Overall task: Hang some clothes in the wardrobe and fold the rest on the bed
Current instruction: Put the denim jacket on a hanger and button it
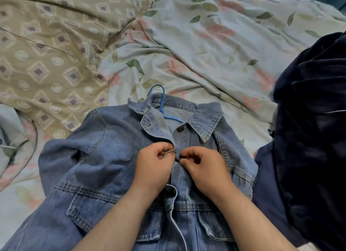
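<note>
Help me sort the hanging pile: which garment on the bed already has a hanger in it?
The denim jacket: a blue hanger shows at its collar. The dark garments beside it show none.

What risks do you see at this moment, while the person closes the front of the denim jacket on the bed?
1. The blue hanger shows only at the collar; tugging the denim jacket may shift it off a shoulder.
2. The left hand pinches the placket edge and the right hand pinches at the button, with the top button undone; the fronts might close misaligned.
3. The dark garments lie close and could catch when the jacket is lifted.
</note>
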